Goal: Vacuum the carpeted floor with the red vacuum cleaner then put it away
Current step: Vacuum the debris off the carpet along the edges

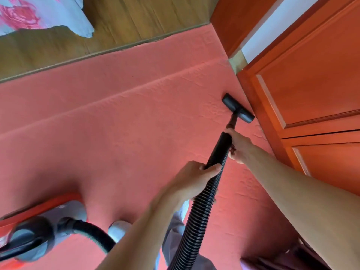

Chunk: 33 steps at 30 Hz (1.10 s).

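We find the nozzle (238, 108) on the carpet (116, 123), just beside the cabinet (311, 84) base. Open carpet runs left to the wood floor (116, 26). There is one vacuum cleaner (44, 227), at lower left, and one hose (198, 221). The right hand (238, 146) grips the wand (224, 141). The left hand (198, 178) grips the hose behind it.

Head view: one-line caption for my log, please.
Left hand grips hose, right hand grips wand; nozzle on carpet beside wooden cabinet; red vacuum cleaner lower left.
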Motion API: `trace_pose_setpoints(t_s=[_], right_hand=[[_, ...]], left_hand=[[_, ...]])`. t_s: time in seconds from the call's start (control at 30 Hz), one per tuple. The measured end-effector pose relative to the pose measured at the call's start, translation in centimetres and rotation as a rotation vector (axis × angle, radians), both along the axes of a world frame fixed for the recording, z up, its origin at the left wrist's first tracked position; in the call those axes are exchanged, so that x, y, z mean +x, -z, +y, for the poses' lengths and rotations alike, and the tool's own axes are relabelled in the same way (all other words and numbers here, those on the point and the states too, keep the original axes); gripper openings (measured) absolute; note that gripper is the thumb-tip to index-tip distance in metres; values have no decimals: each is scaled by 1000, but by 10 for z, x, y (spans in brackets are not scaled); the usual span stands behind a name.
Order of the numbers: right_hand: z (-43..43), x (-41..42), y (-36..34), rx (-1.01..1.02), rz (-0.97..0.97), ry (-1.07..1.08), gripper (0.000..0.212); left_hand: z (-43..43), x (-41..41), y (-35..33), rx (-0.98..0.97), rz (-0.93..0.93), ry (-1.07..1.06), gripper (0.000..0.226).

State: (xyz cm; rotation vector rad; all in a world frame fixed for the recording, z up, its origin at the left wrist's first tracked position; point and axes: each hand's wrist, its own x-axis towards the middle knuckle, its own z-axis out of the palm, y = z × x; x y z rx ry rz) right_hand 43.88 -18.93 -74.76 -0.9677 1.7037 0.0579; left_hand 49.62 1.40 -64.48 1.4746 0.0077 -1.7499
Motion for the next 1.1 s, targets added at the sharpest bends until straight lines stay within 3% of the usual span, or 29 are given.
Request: trace_pose_setpoints(t_s=[0.17,0.43,0.6,0.67,0.77,0.87,1.1], right_hand=[[36,17,-26,114,-110,40,25],[148,46,-124,294,-102,-121,31],[219,62,-204,397,-194,-133,16],[243,67,-237,442,-190,-208,9],[270,79,-282,508,-221,-365,22],[290,86,-307,508,-210,-497,7],[300,90,-317,485,-167,-776,28]], left_hand=[[43,13,-22,3,17,-45,40],[155,45,-136,57,13,-130,26],[214,49,-193,65,-51,-217,26],[237,47,-222,68,-82,-251,28],[268,41,-255,44,-166,-268,33],[298,20,-275,59,-308,-208,28],[317,-44,-288,126,-378,-347,14]])
